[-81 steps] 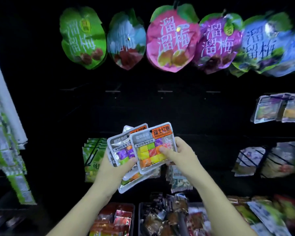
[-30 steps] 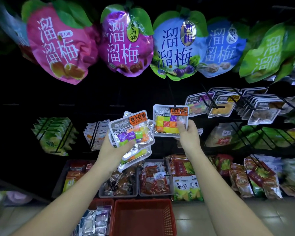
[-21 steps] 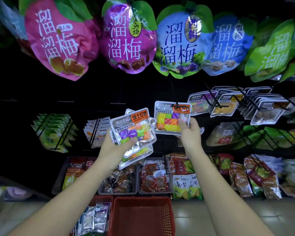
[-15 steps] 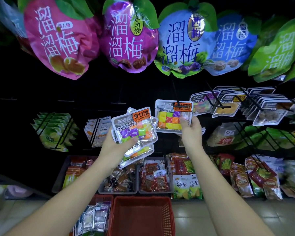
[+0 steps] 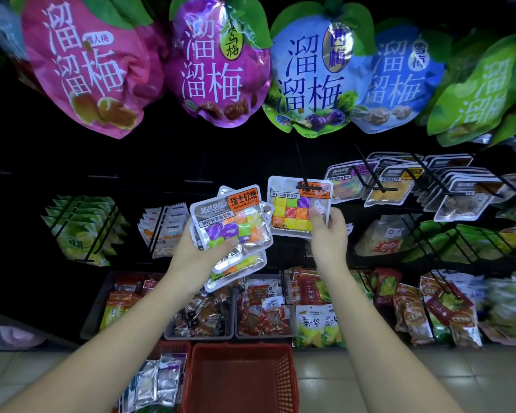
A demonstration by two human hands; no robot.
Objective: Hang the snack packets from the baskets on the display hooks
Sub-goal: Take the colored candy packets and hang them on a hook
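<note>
- The right hand (image 5: pixel 328 234) pinches the lower right corner of one candy packet (image 5: pixel 291 208). Its thumb lies on the clear front and the other fingers are hidden behind.
- This packet is flat and glossy with rounded corners, and rows of bright square sweets show through it. A thin black display hook (image 5: pixel 300 162) crosses its orange label. Whether the wire passes through the hang hole cannot be made out.
- The left hand (image 5: pixel 197 251) grips a fanned stack of packets (image 5: pixel 233 222) of the same kind. The thumb lies on the front one and the fingers are concealed behind. The rear packets show only as edges and corners.
- Below the hands, grey trays (image 5: pixel 200 333) hold dark and red wrapped snacks (image 5: pixel 262 311).
- A red basket (image 5: pixel 283 380) of plastic mesh is cut off by the bottom edge.
- At its left corner, a second red basket (image 5: pixel 176 345), partly behind the forearm, holds silvery packets (image 5: pixel 158 383).
- Above, crinkled fruit-shaped bags (image 5: pixel 221 64) hang in a row, their tops cut off.
</note>
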